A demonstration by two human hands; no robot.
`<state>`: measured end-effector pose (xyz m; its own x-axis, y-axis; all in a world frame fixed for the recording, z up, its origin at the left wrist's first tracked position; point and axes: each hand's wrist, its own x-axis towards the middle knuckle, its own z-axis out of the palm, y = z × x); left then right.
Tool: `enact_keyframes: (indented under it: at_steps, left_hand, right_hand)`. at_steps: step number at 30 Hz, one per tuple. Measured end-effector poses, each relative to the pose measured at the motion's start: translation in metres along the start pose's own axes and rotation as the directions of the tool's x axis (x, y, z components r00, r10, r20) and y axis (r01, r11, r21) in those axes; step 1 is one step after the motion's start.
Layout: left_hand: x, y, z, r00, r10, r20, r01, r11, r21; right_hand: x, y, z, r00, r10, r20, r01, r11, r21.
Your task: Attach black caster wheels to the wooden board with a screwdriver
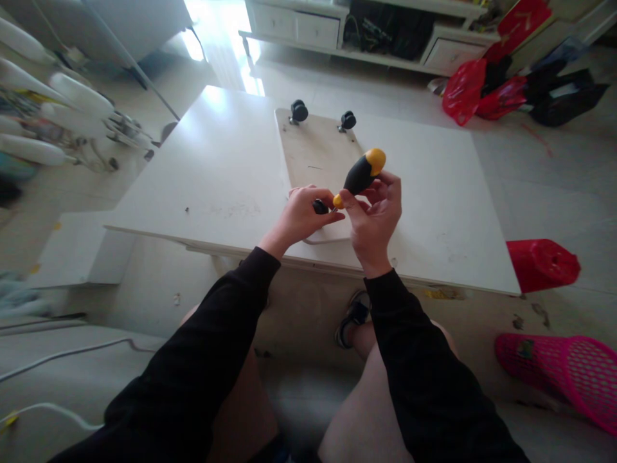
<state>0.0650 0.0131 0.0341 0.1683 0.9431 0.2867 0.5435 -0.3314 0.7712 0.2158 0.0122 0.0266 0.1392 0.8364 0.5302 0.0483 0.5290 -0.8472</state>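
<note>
A flat pale board (315, 145) lies on the white table (226, 154). Two black caster wheels, a left one (299, 110) and a right one (348, 120), stand at its far corners. My right hand (378, 215) is closed around a yellow and black screwdriver (361, 175), tilted with its handle up and its shaft pointing down to the left. My left hand (308, 212) grips another black caster (319, 206) near the board's close edge. The screwdriver's tip reaches that caster, but my fingers hide the exact contact.
A small dark piece (187, 209) lies on the table's left part. Red bags (465, 90) and a white cabinet (315, 29) stand beyond it. To the right are a red container (542, 263) and a pink basket (569, 370) on the floor.
</note>
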Motion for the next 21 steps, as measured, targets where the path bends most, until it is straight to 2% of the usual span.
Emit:
enact_keyframes:
  at_steps: [3, 10, 17, 21]
  left_hand:
    - [0.0, -0.0014, -0.0022, 0.999, 0.007, 0.047, -0.007, 1.0, 0.017]
    - [-0.0003, 0.0041, 0.0022, 1.0, -0.005, -0.018, 0.006, 0.999, 0.05]
    - [-0.0005, 0.0035, 0.0003, 0.997, 0.014, 0.073, -0.019, 0.997, 0.072]
    - [-0.0002, 0.0023, 0.0007, 1.0, -0.007, 0.012, 0.006, 0.997, 0.082]
  right_hand:
    - [-0.0004, 0.0019, -0.0014, 1.0, 0.016, 0.012, -0.016, 1.0, 0.01]
    - [-0.0014, 0.0058, 0.0008, 1.0, -0.018, -0.015, 0.017, 0.998, -0.061]
    - [-0.0005, 0.0094, 0.0014, 1.0, 0.016, -0.021, -0.015, 1.0, 0.025]
    - [-0.0006, 0.0089, 0.0004, 1.0, 0.01, 0.003, -0.01, 1.0, -0.019]
